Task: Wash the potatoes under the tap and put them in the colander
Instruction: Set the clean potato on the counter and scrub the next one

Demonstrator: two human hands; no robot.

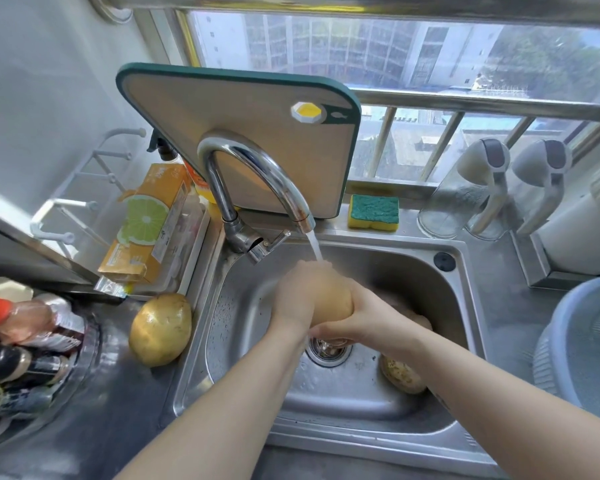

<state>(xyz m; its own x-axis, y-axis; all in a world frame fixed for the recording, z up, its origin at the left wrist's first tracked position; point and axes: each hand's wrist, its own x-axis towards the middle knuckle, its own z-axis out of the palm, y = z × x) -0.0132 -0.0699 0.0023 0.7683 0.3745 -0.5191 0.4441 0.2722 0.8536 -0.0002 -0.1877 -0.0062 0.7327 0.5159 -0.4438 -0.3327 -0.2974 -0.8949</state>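
Both hands are clamped around 1 smooth yellow-tan potato (329,299) held over the middle of the stainless steel sink (471,271): the left hand (293,299) wraps its left side with fingers curled over the top, and the right hand (357,315) cups it from the right and below, fingers closed against the skin. A stream of water (315,247) from the curved chrome tap (253,174) lands on the top of this potato. Motion blur softens the grip. Beneath the right forearm, a rough brown potato (404,374) lies on the sink floor just right of the round metal drain (328,349). A large yellow-green potato (160,329) rests on the grey counter (101,427) just beside the sink's left rim. The pale blue plastic colander (582,341) sits on the counter at the right edge, well apart from the hands. A green-and-yellow sponge (373,212) lies on the ledge behind the sink, near a green-rimmed cutting board (243,133) leaning upright behind the tap.
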